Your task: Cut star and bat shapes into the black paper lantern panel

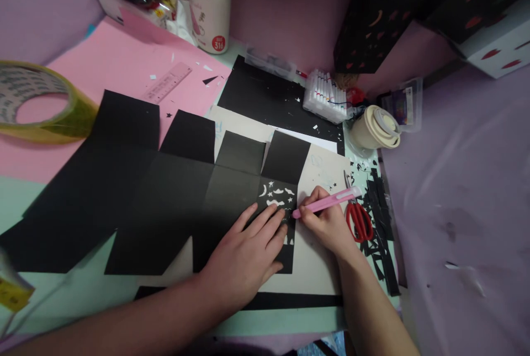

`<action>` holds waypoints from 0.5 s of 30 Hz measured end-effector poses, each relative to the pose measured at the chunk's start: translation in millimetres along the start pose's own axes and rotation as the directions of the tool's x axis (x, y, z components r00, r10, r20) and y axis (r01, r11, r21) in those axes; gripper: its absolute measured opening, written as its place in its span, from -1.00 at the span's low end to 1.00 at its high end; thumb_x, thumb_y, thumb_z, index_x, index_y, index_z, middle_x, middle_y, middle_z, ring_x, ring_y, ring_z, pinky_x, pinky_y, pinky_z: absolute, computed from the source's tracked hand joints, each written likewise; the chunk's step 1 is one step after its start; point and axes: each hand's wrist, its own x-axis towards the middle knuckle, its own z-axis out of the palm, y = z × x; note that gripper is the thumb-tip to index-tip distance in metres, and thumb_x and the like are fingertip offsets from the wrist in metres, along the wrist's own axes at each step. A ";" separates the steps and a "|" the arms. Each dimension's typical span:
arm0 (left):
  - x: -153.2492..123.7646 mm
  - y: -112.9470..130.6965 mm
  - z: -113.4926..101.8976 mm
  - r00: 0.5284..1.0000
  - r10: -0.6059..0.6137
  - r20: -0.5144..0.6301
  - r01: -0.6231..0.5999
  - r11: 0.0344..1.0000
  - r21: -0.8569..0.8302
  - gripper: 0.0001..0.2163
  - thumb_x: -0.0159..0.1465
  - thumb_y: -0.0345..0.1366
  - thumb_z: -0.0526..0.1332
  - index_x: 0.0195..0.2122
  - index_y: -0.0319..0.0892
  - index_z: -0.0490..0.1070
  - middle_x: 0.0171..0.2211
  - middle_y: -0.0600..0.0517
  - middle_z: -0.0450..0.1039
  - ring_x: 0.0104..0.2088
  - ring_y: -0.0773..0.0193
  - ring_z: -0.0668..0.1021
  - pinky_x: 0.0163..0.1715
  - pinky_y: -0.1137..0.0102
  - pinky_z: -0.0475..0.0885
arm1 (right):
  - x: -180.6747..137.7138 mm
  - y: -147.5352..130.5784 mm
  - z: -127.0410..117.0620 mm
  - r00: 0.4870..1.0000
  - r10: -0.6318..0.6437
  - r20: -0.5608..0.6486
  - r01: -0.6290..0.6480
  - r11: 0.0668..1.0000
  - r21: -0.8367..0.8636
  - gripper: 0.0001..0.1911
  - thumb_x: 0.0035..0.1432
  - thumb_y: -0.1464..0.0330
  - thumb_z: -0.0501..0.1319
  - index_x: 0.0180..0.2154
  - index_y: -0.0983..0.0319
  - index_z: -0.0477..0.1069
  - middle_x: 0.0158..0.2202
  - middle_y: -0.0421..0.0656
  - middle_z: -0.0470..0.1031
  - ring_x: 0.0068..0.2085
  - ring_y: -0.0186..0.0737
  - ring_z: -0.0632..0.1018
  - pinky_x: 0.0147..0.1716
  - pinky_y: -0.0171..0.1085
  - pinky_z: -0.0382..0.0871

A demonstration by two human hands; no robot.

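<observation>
A long piece of black cardstock with flaps along both edges lies flat over a pale board. Cut-out shapes, among them a crescent moon, stars and clouds, show white in its right-hand panel. My left hand rests on that panel, fingers spread and pressing the card down. Between the fingers and thumb of my right hand is a pink pen-style craft knife. Its tip meets the card near the panel's right edge, beside my left fingertips. The blade itself is too small to make out.
Red-handled scissors and black paper scraps lie to the right. Behind stand a lidded cup, a box of markers and a white bottle. A tape roll and a clear ruler are at left.
</observation>
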 end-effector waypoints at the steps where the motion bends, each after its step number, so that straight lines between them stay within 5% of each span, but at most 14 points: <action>1: -0.1 -0.1 0.2 1.000 0.000 0.000 0.000 1.000 -0.001 -0.57 0.33 -0.02 0.15 0.13 -0.17 0.36 0.26 -0.05 0.28 0.30 0.13 0.23 0.32 0.15 -0.05 | 0.1 0.1 0.1 1.000 -0.006 -0.007 0.006 1.000 -0.009 -0.76 0.06 0.38 0.30 -0.46 0.17 0.21 -0.52 -0.29 0.34 -0.46 -0.32 0.35 -0.46 -0.33 0.20; 15: -0.7 -0.1 0.1 1.000 -0.001 0.004 0.001 1.000 0.003 -0.55 0.33 -0.01 0.16 0.13 -0.17 0.35 0.26 -0.05 0.28 0.30 0.12 0.23 0.32 0.15 -0.05 | -1.0 1.5 -0.3 1.000 -0.003 0.019 0.003 1.000 0.005 -0.79 0.07 0.38 0.26 -0.46 0.17 0.21 -0.51 -0.27 0.35 -0.45 -0.32 0.35 -0.46 -0.33 0.19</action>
